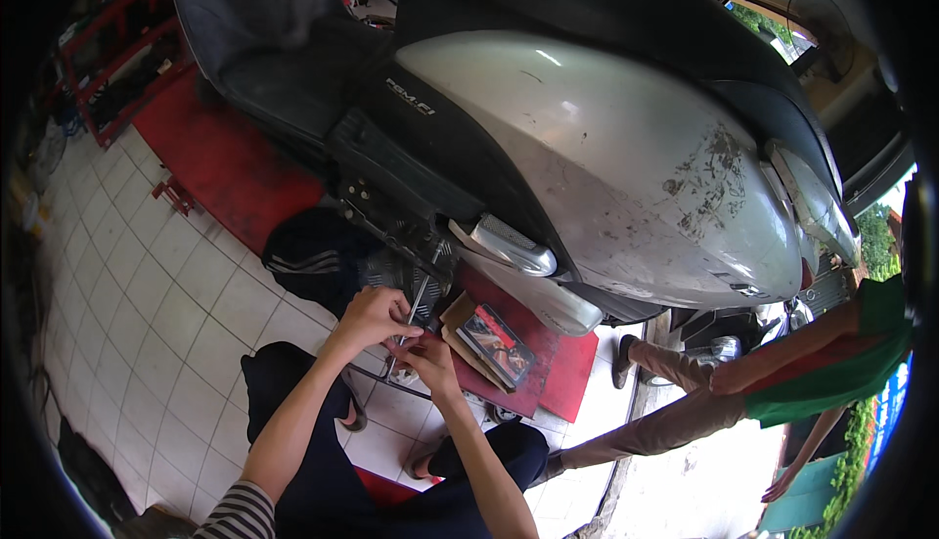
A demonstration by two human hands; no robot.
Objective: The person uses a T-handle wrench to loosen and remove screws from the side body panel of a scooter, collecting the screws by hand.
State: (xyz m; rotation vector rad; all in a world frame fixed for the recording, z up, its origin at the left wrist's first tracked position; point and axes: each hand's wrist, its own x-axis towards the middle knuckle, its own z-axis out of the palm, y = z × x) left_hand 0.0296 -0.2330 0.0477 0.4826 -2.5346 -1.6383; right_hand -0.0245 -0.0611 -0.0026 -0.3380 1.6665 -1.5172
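A silver scooter (606,148) stands in front of me, its side panel scuffed toward the rear. Low beside its dark underside, my left hand (374,318) is closed with fingertips pinched on a thin metal rod (421,296). Just below and to the right, my right hand (428,359) is also closed, its fingers at the lower part of the same rod. The rod slants up toward the dark ribbed engine part (396,270) under the scooter. Whether its upper end touches that part I cannot tell. Small details between my fingers are hidden.
A cardboard box (496,341) with a dark printed top lies on the red platform (567,378) right of my hands. The silver footrest (514,244) juts out above it. Dark cloth with pale stripes (311,257) is at the left. Another person in green (831,363) stands at the right.
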